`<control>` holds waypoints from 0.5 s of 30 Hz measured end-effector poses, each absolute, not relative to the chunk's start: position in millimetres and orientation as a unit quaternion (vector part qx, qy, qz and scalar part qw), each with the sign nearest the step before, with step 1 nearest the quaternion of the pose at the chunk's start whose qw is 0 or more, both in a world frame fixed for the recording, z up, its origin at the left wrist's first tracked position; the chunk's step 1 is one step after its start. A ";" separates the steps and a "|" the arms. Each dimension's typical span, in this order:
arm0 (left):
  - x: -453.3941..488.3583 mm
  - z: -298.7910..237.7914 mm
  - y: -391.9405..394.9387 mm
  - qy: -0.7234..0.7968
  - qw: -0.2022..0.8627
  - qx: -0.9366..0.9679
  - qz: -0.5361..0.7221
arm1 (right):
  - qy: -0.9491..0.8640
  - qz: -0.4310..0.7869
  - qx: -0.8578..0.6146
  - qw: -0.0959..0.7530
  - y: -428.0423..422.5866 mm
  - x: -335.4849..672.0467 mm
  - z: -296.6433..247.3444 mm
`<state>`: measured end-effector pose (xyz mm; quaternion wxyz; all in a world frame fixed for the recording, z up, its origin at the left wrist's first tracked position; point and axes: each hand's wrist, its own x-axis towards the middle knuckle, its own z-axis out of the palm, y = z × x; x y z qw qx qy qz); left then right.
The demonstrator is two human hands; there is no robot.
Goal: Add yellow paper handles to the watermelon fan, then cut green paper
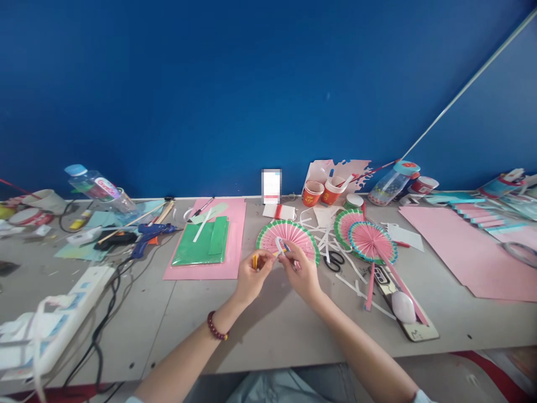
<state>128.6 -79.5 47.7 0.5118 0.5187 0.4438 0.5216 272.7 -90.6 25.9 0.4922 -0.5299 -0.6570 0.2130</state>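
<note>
My left hand (255, 274) is closed, its fingertips pinched close to those of the other hand. A thin yellow stick (254, 262) shows between its fingers; its exact kind is unclear. My right hand (301, 274) pinches a narrow white paper strip (279, 244), which curls up in a small loop between the hands. Something small and blue shows by the right fingertips. Just behind both hands lies a pleated paper fan (289, 228), pink with a green rim and dark specks like a watermelon slice.
Black scissors (334, 261) and white strips lie right of the fan. Farther right are a second pleated fan (372, 242) and a phone (413, 327). Leftward are a green paper pack (201, 243), a blue glue gun (149, 238) and a power strip (71, 313). Red paper cups (312, 193) stand behind.
</note>
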 end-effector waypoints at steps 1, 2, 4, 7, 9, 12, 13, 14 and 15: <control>128.5 48.1 -79.4 0.444 0.517 0.515 0.520 | -0.653 0.225 -0.530 0.492 -90.3 273.1 26.3; 128.3 48.1 -79.4 0.445 0.521 0.512 0.518 | -0.649 0.237 -0.531 0.492 -89.9 273.4 26.4; 127.6 47.1 -79.6 0.446 0.525 0.509 0.516 | -0.633 0.261 -0.534 0.495 -88.4 274.1 25.9; 126.2 44.3 -79.6 0.439 0.521 0.516 0.518 | -0.604 0.306 -0.531 0.510 -85.6 274.7 23.9; 125.1 42.6 -78.4 0.440 0.515 0.516 0.524 | -0.590 0.328 -0.525 0.519 -84.2 274.7 22.8; 123.0 42.4 -73.9 0.451 0.498 0.504 0.543 | -0.597 0.338 -0.516 0.513 -84.0 273.7 23.0; 122.2 43.1 -72.0 0.456 0.490 0.498 0.552 | -0.602 0.344 -0.511 0.509 -84.5 273.2 23.4; 121.4 43.9 -70.1 0.459 0.483 0.493 0.560 | -0.605 0.354 -0.504 0.505 -85.1 272.7 23.9; 120.5 44.8 -68.3 0.461 0.476 0.488 0.567 | -0.605 0.367 -0.496 0.503 -85.8 272.3 24.3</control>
